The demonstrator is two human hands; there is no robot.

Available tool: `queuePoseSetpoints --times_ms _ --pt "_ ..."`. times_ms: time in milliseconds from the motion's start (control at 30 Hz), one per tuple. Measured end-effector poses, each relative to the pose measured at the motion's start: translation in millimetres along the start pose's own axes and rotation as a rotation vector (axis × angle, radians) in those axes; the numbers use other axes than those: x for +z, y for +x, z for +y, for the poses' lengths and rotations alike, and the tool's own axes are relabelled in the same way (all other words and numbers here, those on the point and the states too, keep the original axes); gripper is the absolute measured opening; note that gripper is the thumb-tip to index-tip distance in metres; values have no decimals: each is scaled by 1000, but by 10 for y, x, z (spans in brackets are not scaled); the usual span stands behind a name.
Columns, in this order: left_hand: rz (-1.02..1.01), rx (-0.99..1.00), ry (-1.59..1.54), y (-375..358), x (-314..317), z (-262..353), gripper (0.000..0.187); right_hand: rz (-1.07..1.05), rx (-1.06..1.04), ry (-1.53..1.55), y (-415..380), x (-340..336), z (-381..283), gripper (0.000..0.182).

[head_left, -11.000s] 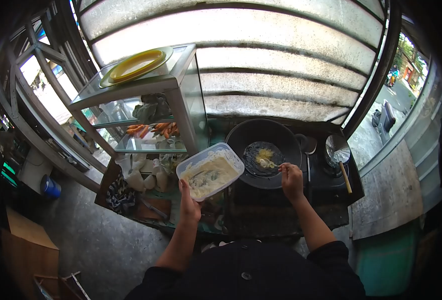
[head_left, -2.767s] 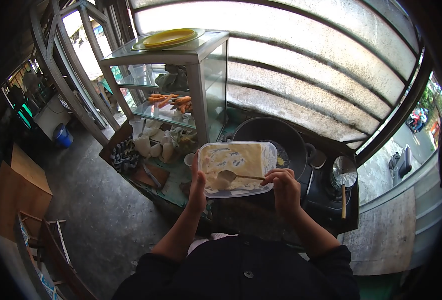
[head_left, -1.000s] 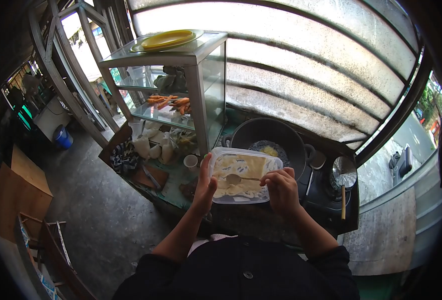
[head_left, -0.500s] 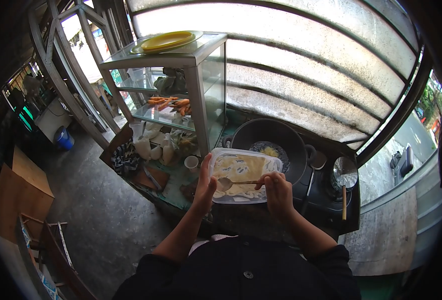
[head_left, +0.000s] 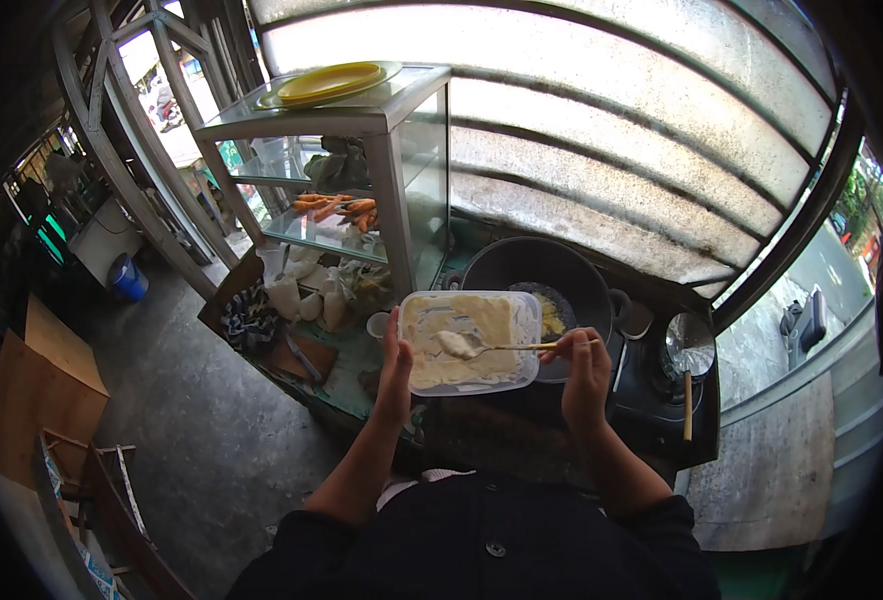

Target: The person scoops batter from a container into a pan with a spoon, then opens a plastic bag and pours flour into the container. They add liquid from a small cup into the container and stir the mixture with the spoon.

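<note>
My left hand (head_left: 395,375) grips the left side of a clear plastic container (head_left: 535,372) with pale batter (head_left: 462,372) spread inside it. My right hand (head_left: 580,368) is closed around the handle of a spoon (head_left: 512,347), whose bowl carries a heap of batter above the container. Just behind the container stands a dark wok (head_left: 492,262), partly hidden by it. Yellowish food (head_left: 552,318) lies in bubbling oil at the wok's bottom.
A glass display case (head_left: 394,200) holds orange fried food (head_left: 337,210), with yellow plates (head_left: 332,84) on top. A knife (head_left: 304,357), a white cup (head_left: 378,325) and plastic bags (head_left: 307,300) lie at left. Right of the wok is a wooden-handled strainer (head_left: 689,400).
The container has shifted slightly left and up with my left hand. My right hand has moved right, and the spoon now holds a lump of batter.
</note>
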State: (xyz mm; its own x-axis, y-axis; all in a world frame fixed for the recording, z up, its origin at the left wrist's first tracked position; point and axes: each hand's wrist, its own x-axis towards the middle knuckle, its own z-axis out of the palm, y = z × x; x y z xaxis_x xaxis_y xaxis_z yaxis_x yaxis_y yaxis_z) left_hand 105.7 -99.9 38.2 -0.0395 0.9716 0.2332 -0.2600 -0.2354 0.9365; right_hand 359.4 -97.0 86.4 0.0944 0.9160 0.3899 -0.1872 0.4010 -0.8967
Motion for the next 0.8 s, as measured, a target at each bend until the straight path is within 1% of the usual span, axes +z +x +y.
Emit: queuePoseSetpoints --times_ms 33,100,233,267,300,333,400,433,500,567,633,700,800 --pt "32 -12 -45 4 -33 -32 91 0 1 0 44 -76 -21 28" --pt "64 -25 -90 13 -90 -82 91 127 -20 72 133 -228 -77 28" --pt "177 -44 -194 18 -150 -134 85 208 -80 90 267 -610 40 27" --pt "217 -43 -218 18 -163 -141 83 218 -129 -132 283 -676 59 27" --pt "215 -45 -218 21 -179 -145 83 228 -176 -356 289 -711 83 27" --pt "238 -42 -253 24 -198 -149 82 231 -176 -357 285 -719 116 27" --pt "258 -40 -287 31 -225 -154 80 102 -164 -759 276 -728 217 21" --pt "274 -25 -287 38 -237 -154 80 105 -163 -759 278 -739 319 21" --pt "285 -11 -286 52 -257 -165 80 -4 -324 -1017 300 -773 614 15" --pt "314 -21 -315 58 -272 -178 80 -4 -320 -1017 332 -732 844 11" --pt "325 -29 -317 56 -248 -153 80 -88 -387 -1077 380 -606 910 10" --pt "343 -35 -318 46 -239 -123 80 -117 -414 -1085 425 -508 935 10" --pt "318 -20 -323 22 -252 -108 80 -152 -456 -1105 473 -454 963 8"
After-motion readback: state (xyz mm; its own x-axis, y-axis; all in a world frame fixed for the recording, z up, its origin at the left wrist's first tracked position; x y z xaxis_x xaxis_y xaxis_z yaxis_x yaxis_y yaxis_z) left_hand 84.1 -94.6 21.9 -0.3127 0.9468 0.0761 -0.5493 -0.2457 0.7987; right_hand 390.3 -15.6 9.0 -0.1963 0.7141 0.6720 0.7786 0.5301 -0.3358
